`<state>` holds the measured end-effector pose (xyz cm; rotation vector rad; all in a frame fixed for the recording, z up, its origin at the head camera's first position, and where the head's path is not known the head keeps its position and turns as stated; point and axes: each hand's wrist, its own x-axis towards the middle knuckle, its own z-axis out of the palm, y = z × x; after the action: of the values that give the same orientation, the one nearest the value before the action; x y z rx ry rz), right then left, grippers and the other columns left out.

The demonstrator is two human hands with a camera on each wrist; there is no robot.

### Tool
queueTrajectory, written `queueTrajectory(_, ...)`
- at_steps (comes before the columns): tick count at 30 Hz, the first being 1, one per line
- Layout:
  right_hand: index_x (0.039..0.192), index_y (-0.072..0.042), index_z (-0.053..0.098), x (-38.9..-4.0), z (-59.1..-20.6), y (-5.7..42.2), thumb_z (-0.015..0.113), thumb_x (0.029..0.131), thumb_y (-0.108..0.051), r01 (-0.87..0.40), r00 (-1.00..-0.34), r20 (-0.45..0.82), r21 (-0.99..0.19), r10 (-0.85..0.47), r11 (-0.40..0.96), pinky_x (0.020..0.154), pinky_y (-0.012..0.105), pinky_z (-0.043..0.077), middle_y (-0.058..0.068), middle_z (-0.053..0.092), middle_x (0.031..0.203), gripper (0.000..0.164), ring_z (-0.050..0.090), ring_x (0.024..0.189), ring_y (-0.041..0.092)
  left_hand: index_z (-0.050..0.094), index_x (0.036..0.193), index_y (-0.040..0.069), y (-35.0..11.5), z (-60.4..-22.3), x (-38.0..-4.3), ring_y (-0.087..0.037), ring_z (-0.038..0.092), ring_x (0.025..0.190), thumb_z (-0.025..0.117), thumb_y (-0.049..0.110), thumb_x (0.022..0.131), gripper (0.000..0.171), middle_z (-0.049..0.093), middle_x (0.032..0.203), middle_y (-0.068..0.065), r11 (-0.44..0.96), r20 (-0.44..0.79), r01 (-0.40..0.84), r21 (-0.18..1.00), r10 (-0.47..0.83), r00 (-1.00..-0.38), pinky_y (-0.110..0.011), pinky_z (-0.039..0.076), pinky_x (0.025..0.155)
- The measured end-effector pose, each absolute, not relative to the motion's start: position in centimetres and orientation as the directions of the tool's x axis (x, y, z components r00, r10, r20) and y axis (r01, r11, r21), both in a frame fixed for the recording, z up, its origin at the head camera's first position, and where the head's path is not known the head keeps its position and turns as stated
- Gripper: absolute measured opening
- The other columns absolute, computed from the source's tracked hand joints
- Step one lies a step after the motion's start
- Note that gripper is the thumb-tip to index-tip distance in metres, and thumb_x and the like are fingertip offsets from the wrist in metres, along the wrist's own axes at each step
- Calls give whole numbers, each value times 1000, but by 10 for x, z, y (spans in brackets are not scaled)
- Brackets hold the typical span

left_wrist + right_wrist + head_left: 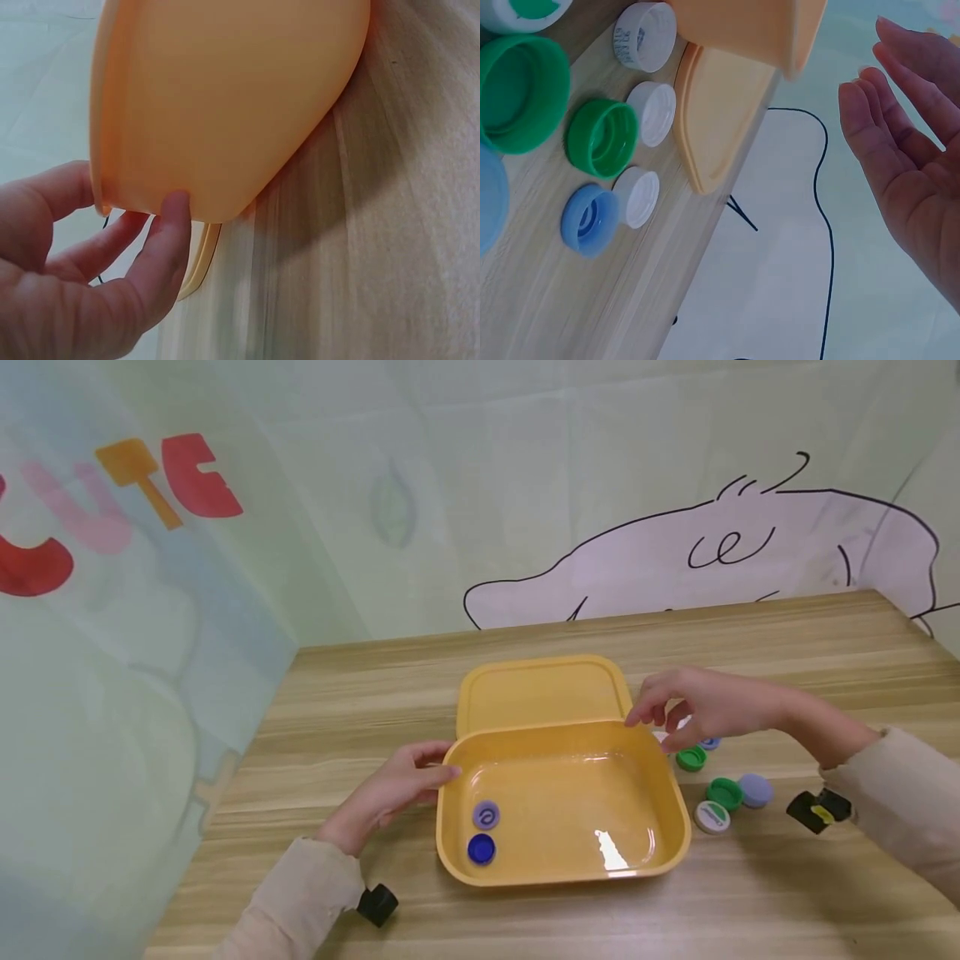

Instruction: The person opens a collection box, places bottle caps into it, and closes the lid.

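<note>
A yellow plastic box [562, 802] lies open-topped on the table, a pale purple bottle cap [486, 815] and a dark blue bottle cap [482, 849] at the left of its floor. My left hand [393, 785] holds its left wall, thumb at the rim; in the left wrist view, fingertips [176, 206] press the outer side. Above the back right corner hovers my right hand [701, 702], fingers loosely bent. The right wrist view shows that hand [915, 142] with nothing in it, apart from the box.
Behind the box lies its matching yellow lid [543, 693]. Several loose caps are on the table to the right, including a green cap [724, 793], a white cap with green print [712, 817] and a blue cap [590, 220]. A printed curtain [420, 502] hangs behind the table.
</note>
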<state>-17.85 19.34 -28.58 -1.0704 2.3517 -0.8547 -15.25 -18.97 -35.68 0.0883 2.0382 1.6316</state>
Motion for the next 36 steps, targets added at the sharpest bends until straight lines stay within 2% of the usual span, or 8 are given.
queueTrajectory(11, 114, -7, 65, -168, -292, 219, 71, 81, -7, -552, -600, -22, -712, -799, 434, 75, 27, 54, -4, 59, 97, 33, 54, 86, 17, 44, 131, -9, -190, -358, -152, -20, 60, 95, 57, 8, 90, 47, 53, 121, -21, 272, -349, -258, 927, 373, -860, -35, 53, 82)
queueTrajectory(18, 112, -13, 66, -159, -297, 237, 72, 80, -9, -541, -631, -24, -703, -775, 461, 74, 26, 55, -3, 59, 95, 32, 56, 83, 17, 42, 132, -9, -189, -357, -152, -20, 60, 96, 58, 8, 89, 48, 53, 120, -21, 251, -343, -260, 932, 385, -857, -34, 53, 82)
queueTrajectory(31, 105, -6, 66, -151, -324, 274, 72, 80, -7, -525, -674, 6, -707, -739, 473, 69, 23, 53, 0, 64, 96, 26, 56, 81, 14, 42, 133, -8, -190, -356, -153, -22, 60, 98, 58, 7, 89, 48, 52, 122, -21, 243, -352, -275, 930, 374, -858, -35, 53, 83)
queueTrajectory(36, 105, -6, 66, -148, -335, 287, 73, 78, -9, -463, -707, -40, -728, -706, 505, 69, 23, 53, 3, 64, 96, 28, 55, 83, 14, 42, 133, -8, -190, -357, -153, -22, 60, 98, 58, 7, 90, 48, 51, 123, -21, 242, -355, -280, 929, 370, -859, -36, 53, 83)
